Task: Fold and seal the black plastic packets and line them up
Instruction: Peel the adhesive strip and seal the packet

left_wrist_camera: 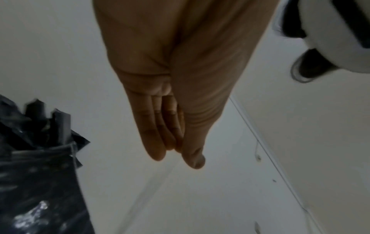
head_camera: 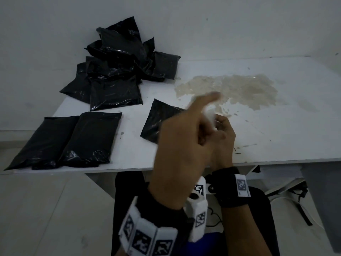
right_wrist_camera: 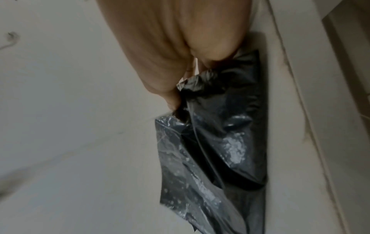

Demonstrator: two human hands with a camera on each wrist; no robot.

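Packet (head_camera: 156, 122) in work lies flat on the white table (head_camera: 276, 126), just left of and partly under the two hands, its long axis running away from the person and leaning slightly right. From the right wrist view, the right hand (head_camera: 222, 137) pinches a crumpled end of this black plastic (right_wrist_camera: 210, 142) between curled fingers; the head view also shows something small and white at those fingertips, too blurred to identify. Left hand (head_camera: 184, 145) hovers above, fingers straight and pressed together, gripping nothing, and is the nearer one to the packet's body, so it looks best placed to flatten a fold. Two finished-looking packets (head_camera: 73, 141) lie side by side at the table's front left, almost at the near edge, so the next place in that row seems to be just right of them, a short leftward move. A loose heap of packets (head_camera: 120, 61) sits at the back left against the wall. A dried stain (head_camera: 230, 89) spreads to the right, where bare tabletop offers room.
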